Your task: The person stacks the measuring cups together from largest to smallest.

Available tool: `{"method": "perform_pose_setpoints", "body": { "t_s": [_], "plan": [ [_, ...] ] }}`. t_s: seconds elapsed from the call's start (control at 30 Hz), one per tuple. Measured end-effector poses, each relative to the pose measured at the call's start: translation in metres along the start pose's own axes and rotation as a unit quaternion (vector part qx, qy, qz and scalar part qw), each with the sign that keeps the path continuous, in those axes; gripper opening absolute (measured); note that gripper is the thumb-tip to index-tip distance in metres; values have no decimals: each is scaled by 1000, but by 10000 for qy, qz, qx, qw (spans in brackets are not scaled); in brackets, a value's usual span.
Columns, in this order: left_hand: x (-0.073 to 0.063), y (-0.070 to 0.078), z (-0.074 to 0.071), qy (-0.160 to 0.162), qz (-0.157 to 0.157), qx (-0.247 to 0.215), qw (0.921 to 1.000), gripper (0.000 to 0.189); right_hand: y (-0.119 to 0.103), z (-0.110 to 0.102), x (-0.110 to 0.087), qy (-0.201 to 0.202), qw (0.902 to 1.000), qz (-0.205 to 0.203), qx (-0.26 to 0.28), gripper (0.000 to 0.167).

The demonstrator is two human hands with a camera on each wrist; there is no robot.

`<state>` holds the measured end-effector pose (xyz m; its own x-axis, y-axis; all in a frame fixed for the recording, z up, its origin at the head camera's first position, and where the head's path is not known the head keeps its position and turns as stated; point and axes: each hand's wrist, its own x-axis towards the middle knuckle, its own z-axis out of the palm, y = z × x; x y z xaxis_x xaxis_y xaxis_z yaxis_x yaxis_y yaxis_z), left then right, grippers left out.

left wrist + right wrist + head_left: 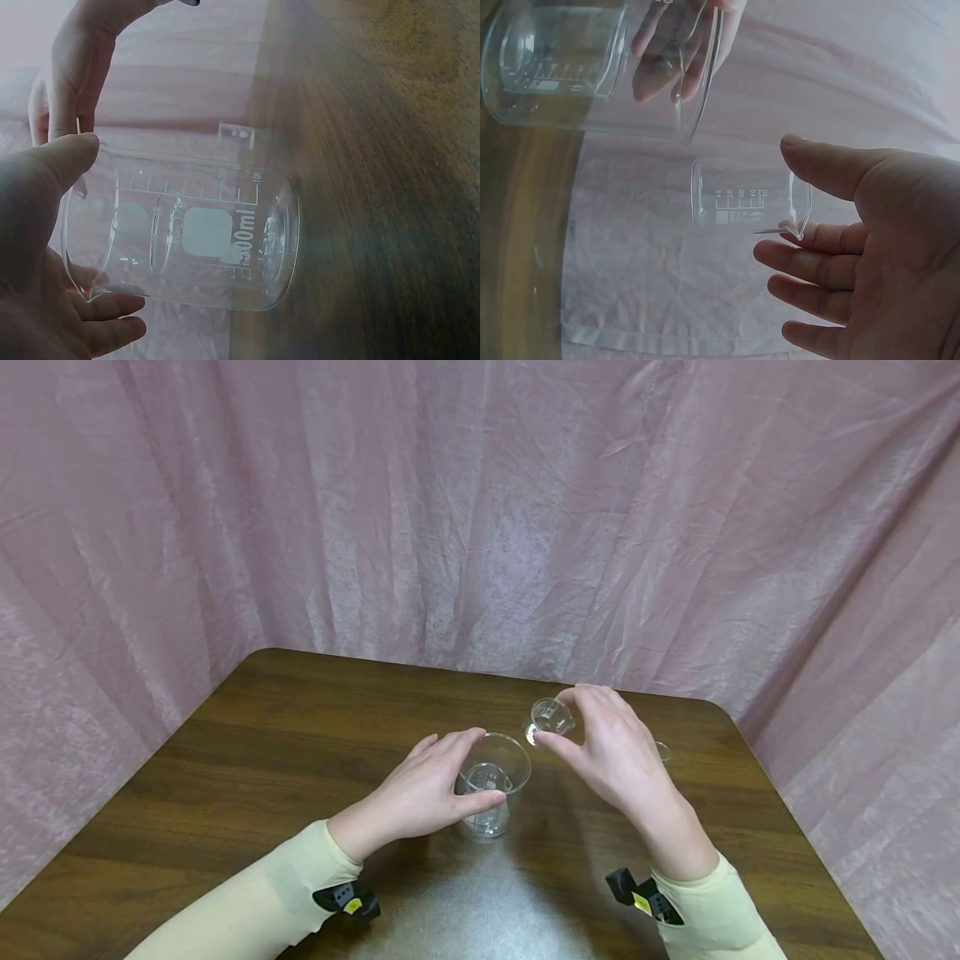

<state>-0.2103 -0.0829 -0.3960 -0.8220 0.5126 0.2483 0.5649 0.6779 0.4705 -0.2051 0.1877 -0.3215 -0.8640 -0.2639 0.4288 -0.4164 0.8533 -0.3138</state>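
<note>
The left hand (420, 797) curls round the large beaker (206, 232) near its rim, probably to steady it, an inner beaker (566, 60) nested below that grip, while the right hand (615, 756) pinches a small beaker (739, 199) near its rim, base off the table (300, 735).

The large beaker (519, 775) is clear, colourless glass with a pouring spout at its rim, standing upright on the surface. White print marks its wall: a graduated scale with 100 near the base, a plain block, and bigger lettering ending in "00ml", its first digit hard to read. Nested within is the inner beaker (495, 817), also clear glass with a white scale, upright and down near the outer base, its rim below the larger one's. The small beaker (739, 196), spouted and marked 10 to 50 in white, is held near its rim, nearly upright, raised above the surface and apart from the large beaker.
</note>
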Motion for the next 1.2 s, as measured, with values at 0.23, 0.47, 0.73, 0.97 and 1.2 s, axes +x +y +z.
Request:
{"method": "perform_pose_setpoints", "body": {
  "t_s": [0.23, 0.47, 0.73, 0.97, 1.2],
  "plan": [
    [0, 1, -1, -13, -9, -21, 10000, 93, -3, -1, -1, 84, 9999, -127, 32, 52],
    [1, -1, 1, -12, -19, -12, 10000, 93, -6, -3, -3, 200, 9994, -284, 50, 52],
    [2, 0, 0, -97, -66, -5, 9999, 95, -13, -6, -6, 274, 9988, -396, 42, 53],
    [1, 1, -1, -86, -61, -15, 9999, 95, -19, -7, -9, 320, 9982, -488, 101, 55],
    [1, 0, 0, -99, -54, 10, 9999, 96, -24, -7, -11, 300, 9979, -554, 142, 56]
  ]
}}
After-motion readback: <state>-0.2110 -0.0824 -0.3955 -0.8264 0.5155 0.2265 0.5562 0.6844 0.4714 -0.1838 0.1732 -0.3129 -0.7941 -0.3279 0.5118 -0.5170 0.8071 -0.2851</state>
